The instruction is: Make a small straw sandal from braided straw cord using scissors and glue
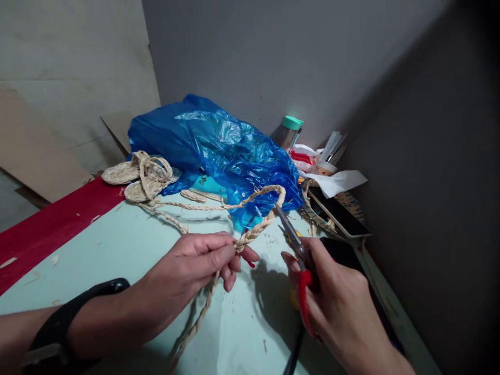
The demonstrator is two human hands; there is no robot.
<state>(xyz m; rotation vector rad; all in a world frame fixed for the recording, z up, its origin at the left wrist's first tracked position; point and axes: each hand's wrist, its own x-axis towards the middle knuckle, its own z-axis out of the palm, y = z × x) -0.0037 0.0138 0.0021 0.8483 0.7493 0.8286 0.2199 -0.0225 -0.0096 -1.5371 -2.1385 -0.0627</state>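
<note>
My left hand pinches a braided straw cord between thumb and fingers. Above the hand the cord loops up and back toward the far left; a tail hangs below the wrist side toward the near edge. My right hand grips a pair of scissors with red handles, its fingers in the loops. The blades point up and left, with the tips close to the cord's loop; whether they touch it I cannot tell. A small red bit shows by my left fingertips, its kind unclear.
Coiled straw braids lie at the far left beside a blue plastic bag. At the back right stand a green-lidded bottle, a woven basket and a phone-like dark slab. A red strip edges the pale table.
</note>
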